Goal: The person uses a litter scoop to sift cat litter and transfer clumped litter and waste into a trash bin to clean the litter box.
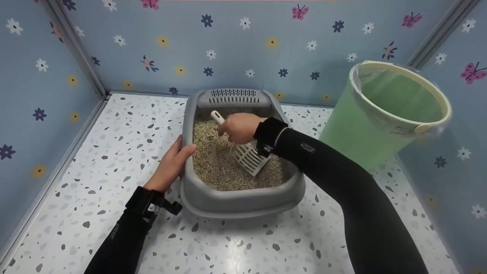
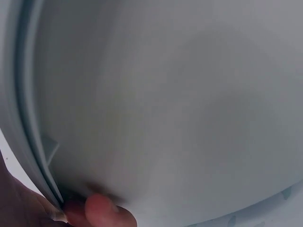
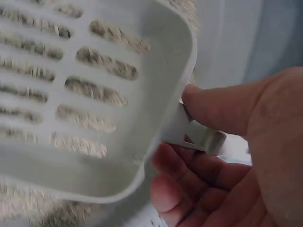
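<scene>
A grey litter box (image 1: pixel 243 203) with pellet litter (image 1: pixel 213 173) inside stands on the speckled surface. My left hand (image 1: pixel 171 163) grips its left side, thumb over the rim and fingers against the outer wall. In the left wrist view fingertips (image 2: pixel 106 210) show under the rim edge, beside the smooth grey wall. My right hand (image 1: pixel 241 127) holds a pale slotted litter scoop (image 1: pixel 249 161) by its handle, over the litter. The right wrist view has the scoop's basin (image 3: pixel 156 71) with litter visible through the slots and the thumb (image 3: pixel 213 106) on the handle.
A green trash bin (image 1: pixel 346 129) with a clear liner and cream rim stands to the right of the litter box. Flower-patterned panels (image 1: pixel 243 49) enclose the back and both sides. The white speckled surface (image 1: pixel 114 152) extends around the box.
</scene>
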A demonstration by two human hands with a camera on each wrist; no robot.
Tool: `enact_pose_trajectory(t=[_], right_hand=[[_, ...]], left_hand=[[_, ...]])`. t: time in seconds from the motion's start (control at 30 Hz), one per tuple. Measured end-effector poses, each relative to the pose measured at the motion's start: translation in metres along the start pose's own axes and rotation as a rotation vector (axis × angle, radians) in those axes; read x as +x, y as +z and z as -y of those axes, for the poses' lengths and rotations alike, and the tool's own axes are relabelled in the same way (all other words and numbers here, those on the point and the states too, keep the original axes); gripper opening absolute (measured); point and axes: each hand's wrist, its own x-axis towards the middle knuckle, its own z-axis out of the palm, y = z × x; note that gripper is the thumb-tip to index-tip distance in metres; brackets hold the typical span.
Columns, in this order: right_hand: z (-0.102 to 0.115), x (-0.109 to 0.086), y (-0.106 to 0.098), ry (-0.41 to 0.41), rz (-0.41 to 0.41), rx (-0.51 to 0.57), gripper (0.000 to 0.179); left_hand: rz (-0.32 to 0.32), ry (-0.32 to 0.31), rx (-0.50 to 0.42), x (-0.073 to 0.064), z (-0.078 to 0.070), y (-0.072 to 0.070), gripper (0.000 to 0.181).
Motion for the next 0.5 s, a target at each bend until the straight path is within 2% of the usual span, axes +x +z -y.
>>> enact_pose_trajectory(t=[0.13,0.27,0.37,0.5], right_hand=[[-0.009,-0.017,-0.014,-0.005,-0.076,-0.034,0.049],[-0.010,-0.033,-0.024,-0.007,-0.086,-0.169,0.047],[-0.008,-0.041,-0.024,-0.003,-0.091,-0.337,0.038],[-0.005,-0.048,-0.020,0.044,-0.142,-0.644,0.006]], left_hand=[[0.010,0.000,0.004,0.000,-0.001,0.000,0.084],[0.021,0.001,-0.004,0.000,0.000,-0.001,0.082],[0.018,0.000,-0.010,0.000,0.001,-0.001,0.083],[0.029,-0.005,-0.018,0.000,0.001,0.000,0.086]])
